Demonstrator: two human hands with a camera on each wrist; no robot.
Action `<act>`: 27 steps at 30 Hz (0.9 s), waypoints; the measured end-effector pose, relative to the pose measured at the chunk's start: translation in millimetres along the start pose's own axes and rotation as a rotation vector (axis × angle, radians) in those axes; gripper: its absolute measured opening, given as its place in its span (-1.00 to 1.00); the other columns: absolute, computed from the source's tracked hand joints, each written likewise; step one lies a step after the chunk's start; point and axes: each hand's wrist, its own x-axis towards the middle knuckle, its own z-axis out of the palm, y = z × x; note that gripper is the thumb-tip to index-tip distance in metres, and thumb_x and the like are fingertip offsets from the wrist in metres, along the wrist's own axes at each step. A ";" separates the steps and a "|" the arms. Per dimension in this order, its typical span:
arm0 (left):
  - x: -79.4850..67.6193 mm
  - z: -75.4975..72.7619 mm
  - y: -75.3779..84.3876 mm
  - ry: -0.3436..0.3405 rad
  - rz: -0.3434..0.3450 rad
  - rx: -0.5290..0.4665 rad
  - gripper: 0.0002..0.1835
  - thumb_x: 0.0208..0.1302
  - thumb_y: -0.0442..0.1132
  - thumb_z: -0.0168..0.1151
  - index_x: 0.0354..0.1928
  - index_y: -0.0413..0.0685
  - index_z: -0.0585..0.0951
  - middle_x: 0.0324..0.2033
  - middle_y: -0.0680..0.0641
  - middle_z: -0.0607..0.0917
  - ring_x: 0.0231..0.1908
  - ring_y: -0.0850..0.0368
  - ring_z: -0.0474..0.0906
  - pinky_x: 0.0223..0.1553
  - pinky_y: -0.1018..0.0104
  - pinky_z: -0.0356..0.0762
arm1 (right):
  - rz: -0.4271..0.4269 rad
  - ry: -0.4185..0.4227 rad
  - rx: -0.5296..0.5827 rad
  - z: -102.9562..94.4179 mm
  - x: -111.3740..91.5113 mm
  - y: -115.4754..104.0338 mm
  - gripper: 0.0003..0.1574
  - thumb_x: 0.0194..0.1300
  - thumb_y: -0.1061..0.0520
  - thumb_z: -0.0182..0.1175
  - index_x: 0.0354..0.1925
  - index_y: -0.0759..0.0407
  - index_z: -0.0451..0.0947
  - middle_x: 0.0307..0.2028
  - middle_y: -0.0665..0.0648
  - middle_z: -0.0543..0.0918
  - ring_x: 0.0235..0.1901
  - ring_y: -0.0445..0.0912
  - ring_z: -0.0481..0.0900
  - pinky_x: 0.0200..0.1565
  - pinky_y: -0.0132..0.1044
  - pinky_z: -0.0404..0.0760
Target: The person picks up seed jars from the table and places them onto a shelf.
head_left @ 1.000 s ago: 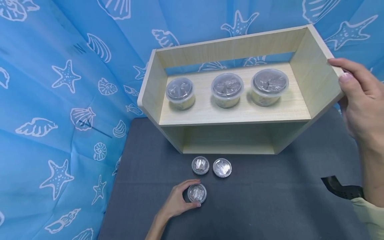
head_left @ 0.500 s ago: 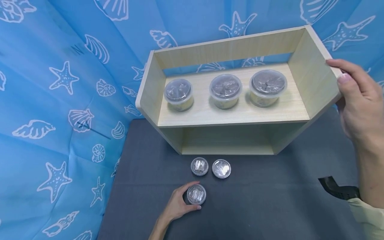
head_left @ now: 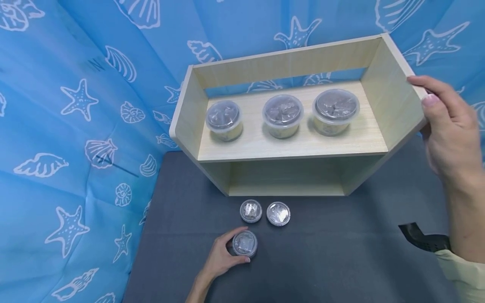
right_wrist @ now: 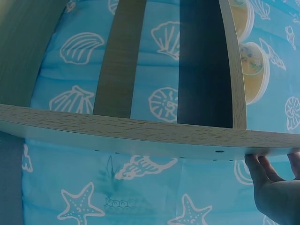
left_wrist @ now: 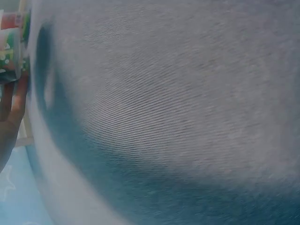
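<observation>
My left hand (head_left: 223, 254) grips a small round tub with a clear lid (head_left: 244, 243), thumb on its near side and fingers on its far side. In the left wrist view, green printing shows on the tub (left_wrist: 8, 49) at the left edge, above my fingers (left_wrist: 18, 98). Two similar small tubs, one on the left (head_left: 251, 211) and one on the right (head_left: 278, 213), stand just beyond it, before a two-tier wooden shelf (head_left: 291, 156). My right hand (head_left: 452, 126) holds the front edge of the shelf's right side panel; its fingers (right_wrist: 258, 171) touch that panel in the right wrist view.
On the upper tier stand three larger lidded tubs: left (head_left: 224, 120), middle (head_left: 282, 116) and right (head_left: 335, 112). The lower tier (head_left: 286, 179) opens toward me. A dark cloth (head_left: 322, 261) covers the table. Blue shell-print curtains (head_left: 75, 168) hang at the left and behind.
The tub in my left hand has shifted slightly left, and its lid looks greyer and less shiny. My right hand keeps its place on the shelf; the head view has drifted slightly.
</observation>
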 end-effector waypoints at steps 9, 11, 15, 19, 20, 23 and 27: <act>8.7 -11.5 22.0 0.029 0.022 -0.005 -0.13 -0.24 -0.33 0.68 0.27 -0.13 0.54 -0.04 -0.03 0.63 -0.02 0.11 0.58 0.05 0.26 0.55 | 0.006 0.012 -0.006 -0.3 -1.3 0.6 -0.49 0.59 0.17 -0.19 0.39 0.15 0.38 0.28 0.14 0.35 0.16 0.00 0.34 0.17 -0.28 0.33; 12.2 -14.8 33.6 0.040 0.034 -0.048 -0.15 -0.21 -0.38 0.66 0.25 -0.27 0.52 -0.04 -0.12 0.63 -0.02 0.07 0.59 0.03 0.23 0.58 | 0.011 0.012 -0.024 -0.4 -1.5 0.0 -0.49 0.59 0.15 -0.20 0.39 0.14 0.37 0.29 0.13 0.35 0.17 0.00 0.34 0.19 -0.26 0.34; 20.9 -21.2 55.0 0.056 0.045 -0.111 -0.18 -0.19 -0.46 0.62 0.23 -0.40 0.49 0.01 -0.26 0.62 0.02 0.03 0.60 0.04 0.23 0.59 | 0.026 0.019 -0.040 -0.5 -2.2 -0.8 -0.48 0.60 0.14 -0.22 0.40 0.10 0.37 0.31 0.12 0.33 0.19 -0.01 0.33 0.25 -0.25 0.31; 28.4 -25.0 66.6 0.073 0.034 -0.107 -0.20 -0.18 -0.50 0.60 0.22 -0.42 0.49 0.04 -0.33 0.63 0.02 0.07 0.62 -0.02 0.17 0.63 | 0.024 0.020 0.006 -0.1 -1.5 -0.2 -0.49 0.60 0.15 -0.20 0.39 0.12 0.38 0.29 0.12 0.34 0.18 -0.01 0.34 0.20 -0.28 0.33; 30.0 -25.7 68.3 0.075 0.030 -0.109 -0.21 -0.17 -0.51 0.59 0.22 -0.42 0.48 0.04 -0.34 0.63 0.02 0.09 0.63 -0.04 0.15 0.63 | 0.019 0.018 0.024 0.1 -1.3 0.6 -0.50 0.59 0.16 -0.20 0.38 0.13 0.38 0.28 0.13 0.34 0.17 -0.01 0.34 0.18 -0.29 0.34; 34.6 -27.7 69.8 0.080 0.019 -0.121 -0.23 -0.12 -0.50 0.56 0.22 -0.42 0.47 0.05 -0.33 0.64 0.00 0.10 0.64 -0.06 0.17 0.64 | 0.002 0.016 0.065 0.9 -0.3 2.3 -0.50 0.58 0.19 -0.18 0.37 0.17 0.40 0.25 0.14 0.36 0.14 -0.01 0.36 0.09 -0.35 0.36; 42.0 -28.0 57.8 0.087 0.033 -0.132 -0.24 -0.06 -0.48 0.52 0.27 -0.35 0.46 0.08 -0.30 0.63 0.01 0.05 0.64 -0.06 0.27 0.62 | 0.001 0.022 0.086 2.4 -0.2 2.9 -0.51 0.58 0.20 -0.18 0.36 0.17 0.41 0.24 0.15 0.37 0.13 -0.01 0.37 0.08 -0.37 0.37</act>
